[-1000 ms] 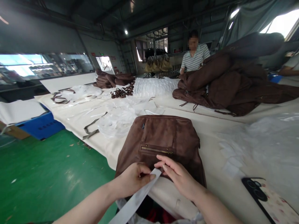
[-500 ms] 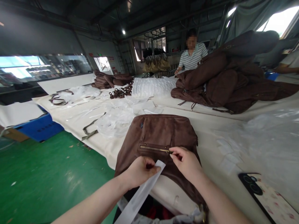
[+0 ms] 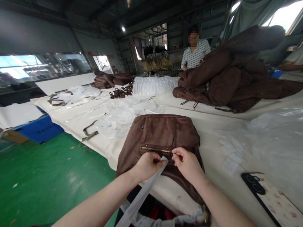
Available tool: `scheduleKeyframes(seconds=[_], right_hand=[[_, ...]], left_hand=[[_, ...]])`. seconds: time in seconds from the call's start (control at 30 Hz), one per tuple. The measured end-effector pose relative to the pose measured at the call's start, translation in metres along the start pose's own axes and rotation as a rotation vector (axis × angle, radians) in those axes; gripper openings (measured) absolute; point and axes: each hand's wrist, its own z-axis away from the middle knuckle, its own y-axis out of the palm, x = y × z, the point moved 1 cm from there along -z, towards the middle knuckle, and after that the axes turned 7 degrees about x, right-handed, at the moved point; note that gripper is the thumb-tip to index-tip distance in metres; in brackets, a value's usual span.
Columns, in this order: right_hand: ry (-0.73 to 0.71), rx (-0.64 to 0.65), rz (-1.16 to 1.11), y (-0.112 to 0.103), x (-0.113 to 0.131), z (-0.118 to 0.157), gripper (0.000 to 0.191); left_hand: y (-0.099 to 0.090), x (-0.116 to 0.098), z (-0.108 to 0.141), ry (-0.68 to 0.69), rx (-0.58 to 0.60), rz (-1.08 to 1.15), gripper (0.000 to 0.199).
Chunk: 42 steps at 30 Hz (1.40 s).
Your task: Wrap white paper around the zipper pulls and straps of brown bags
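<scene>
A dark brown leather-look bag lies on the table in front of me, its brass zipper running across the front. My left hand pinches the upper end of a long white strip, which trails down toward my lap. At the zipper's right end, the thumb and forefinger of my right hand are closed on the small zipper pull, mostly covered by the fingertips. The tip of the strip is close to my right hand, just below the zipper.
Brown bags are heaped at the back right. A phone lies at the right, near clear plastic sheeting. White bubble wrap and brown straps lie farther back. Across the table stands a person in a striped shirt.
My left hand has moved up and slightly right with the strip, closer to the zipper pull. My right hand stays at the zipper's end. The person opposite has lowered an arm.
</scene>
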Motion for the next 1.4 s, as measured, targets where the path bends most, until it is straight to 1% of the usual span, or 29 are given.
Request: scheduleKeyframes(seconds=[0.1, 0.2, 0.33, 0.4, 0.47, 0.53, 0.63, 0.73, 0.83, 0.93, 1.03, 1.2, 1.3, 1.4], right_hand=[[0.065, 0.040, -0.005, -0.001, 0.000, 0.000, 0.022], [0.067, 0.101, -0.039, -0.002, 0.004, 0.002, 0.023], [0.067, 0.099, -0.046, -0.004, 0.008, 0.002, 0.023], [0.061, 0.083, -0.042, -0.004, 0.009, 0.002, 0.023], [0.051, 0.075, -0.040, -0.003, 0.008, 0.002, 0.024], [0.040, 0.081, -0.031, -0.002, 0.006, 0.001, 0.025], [0.030, 0.084, -0.016, -0.001, 0.004, 0.001, 0.024], [0.045, 0.047, -0.026, -0.001, 0.004, 0.001, 0.018], [0.099, 0.036, -0.080, -0.001, 0.005, 0.000, 0.015], [0.161, 0.094, -0.145, 0.001, 0.004, 0.000, 0.018], [0.188, 0.153, -0.172, 0.005, 0.000, 0.000, 0.021], [0.204, 0.180, -0.170, 0.010, -0.006, -0.003, 0.025], [0.284, 0.221, -0.292, 0.013, -0.006, -0.006, 0.025], [0.372, 0.294, -0.546, 0.016, -0.003, -0.007, 0.027]], left_hand=[[0.004, -0.003, -0.007, 0.038, -0.035, -0.028, 0.030], [0.007, -0.004, -0.011, 0.064, -0.078, -0.067, 0.030], [0.010, -0.002, -0.015, 0.110, -0.196, -0.118, 0.029], [0.011, 0.001, -0.016, 0.141, -0.232, -0.141, 0.029], [0.013, 0.003, -0.017, 0.158, -0.224, -0.180, 0.029], [0.015, 0.003, -0.017, 0.162, -0.192, -0.237, 0.029], [0.016, 0.000, -0.019, 0.159, -0.168, -0.287, 0.034], [0.017, -0.006, -0.022, 0.148, -0.204, -0.276, 0.035], [0.018, -0.010, -0.025, 0.124, -0.259, -0.239, 0.033], [0.017, -0.012, -0.026, 0.105, -0.284, -0.193, 0.035], [0.017, -0.013, -0.028, 0.086, -0.265, -0.190, 0.036], [0.019, -0.013, -0.036, 0.055, -0.257, -0.184, 0.030], [0.018, -0.012, -0.040, 0.045, -0.243, -0.128, 0.029], [0.015, -0.010, -0.041, 0.061, -0.180, -0.077, 0.029]])
